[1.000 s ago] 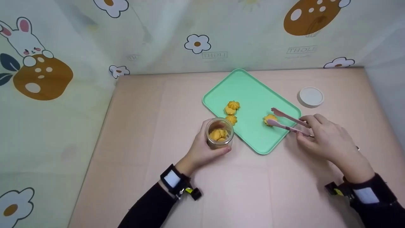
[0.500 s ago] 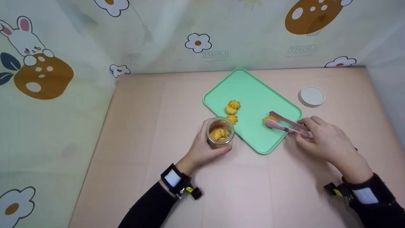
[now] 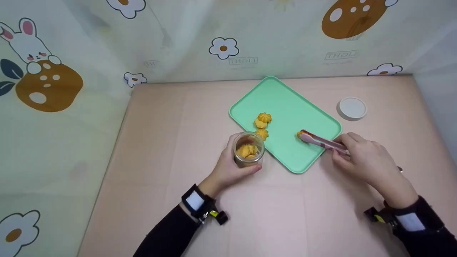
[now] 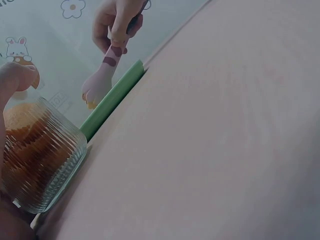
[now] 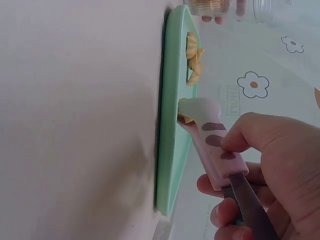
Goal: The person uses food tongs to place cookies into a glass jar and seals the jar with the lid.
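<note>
Right hand (image 3: pixel 367 160) clamped on one pair of tongs (image 3: pixel 323 143), thumb and fingers squeezing both arms, tips closed round a single cookie (image 3: pixel 299 134) out ahead of the fingertips, over the one green tray (image 3: pixel 282 103)! Left fingers (image 3: pixel 229 147) wrap one glass jar (image 3: pixel 246 164), mouth up; several cookies inside, exact count hidden. Three more cookies (image 3: pixel 261 124) cluster on the tray just beyond the left fingertips, hugging its edge. A wide stretch of green separates that trio from the tong tips. The tray's right corner sits just beside the right fingers, its near corner between both hands. One white lid (image 3: pixel 352 108) lies beyond the right knuckles; plenty of pink tabletop (image 3: pixel 278 210) spreads between the wrists.
</note>
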The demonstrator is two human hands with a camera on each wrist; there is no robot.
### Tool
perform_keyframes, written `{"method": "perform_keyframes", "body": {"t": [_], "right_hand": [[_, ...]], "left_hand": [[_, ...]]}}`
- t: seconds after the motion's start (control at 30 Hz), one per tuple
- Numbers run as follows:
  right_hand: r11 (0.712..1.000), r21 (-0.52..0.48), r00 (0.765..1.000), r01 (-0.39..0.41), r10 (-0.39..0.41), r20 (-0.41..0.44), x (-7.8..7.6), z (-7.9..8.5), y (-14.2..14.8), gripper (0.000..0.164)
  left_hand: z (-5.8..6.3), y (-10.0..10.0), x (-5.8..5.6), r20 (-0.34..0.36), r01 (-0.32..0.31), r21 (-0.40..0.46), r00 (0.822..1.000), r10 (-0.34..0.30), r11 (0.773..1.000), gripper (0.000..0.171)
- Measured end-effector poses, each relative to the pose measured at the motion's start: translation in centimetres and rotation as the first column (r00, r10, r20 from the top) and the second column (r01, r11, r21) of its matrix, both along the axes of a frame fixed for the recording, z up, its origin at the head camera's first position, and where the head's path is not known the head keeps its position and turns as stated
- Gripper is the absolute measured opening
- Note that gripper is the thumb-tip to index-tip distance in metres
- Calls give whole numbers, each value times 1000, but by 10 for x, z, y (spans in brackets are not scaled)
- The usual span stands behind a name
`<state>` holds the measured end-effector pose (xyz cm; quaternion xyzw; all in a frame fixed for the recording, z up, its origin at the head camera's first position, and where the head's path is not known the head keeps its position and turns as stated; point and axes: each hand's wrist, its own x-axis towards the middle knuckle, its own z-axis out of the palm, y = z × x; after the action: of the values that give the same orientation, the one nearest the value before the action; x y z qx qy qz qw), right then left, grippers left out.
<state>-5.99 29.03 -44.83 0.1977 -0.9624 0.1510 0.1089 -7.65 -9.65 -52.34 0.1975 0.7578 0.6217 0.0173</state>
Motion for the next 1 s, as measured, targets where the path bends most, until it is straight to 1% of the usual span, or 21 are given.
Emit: {"method": "perform_keyframes", "body": {"t": [0.33, 0.47, 0.67, 0.87, 1.0], "right_hand": [[1000, 10, 999, -22, 22, -29, 0, -1, -7, 19], [999, -7, 997, -38, 37, -73, -2, 2, -10, 18], [996, -42, 986, -72, 65, -154, -5, 11, -17, 16], [992, -81, 978, -95, 78, -193, -8, 23, -29, 17], [988, -87, 967, -126, 103, -232, -8, 33, -38, 18]], "left_hand": [[-1, 0, 0, 5, 1, -12, 1000, -1, 1000, 95], [-1, 0, 0, 6, 5, 1, 1000, -5, 1000, 95], [1, 1, 0, 8, 14, 36, 1000, -14, 999, 94], [2, 1, 0, 11, 9, 19, 1000, -10, 1000, 92], [1, 1, 0, 6, 10, 9, 1000, -11, 1000, 93]]}}
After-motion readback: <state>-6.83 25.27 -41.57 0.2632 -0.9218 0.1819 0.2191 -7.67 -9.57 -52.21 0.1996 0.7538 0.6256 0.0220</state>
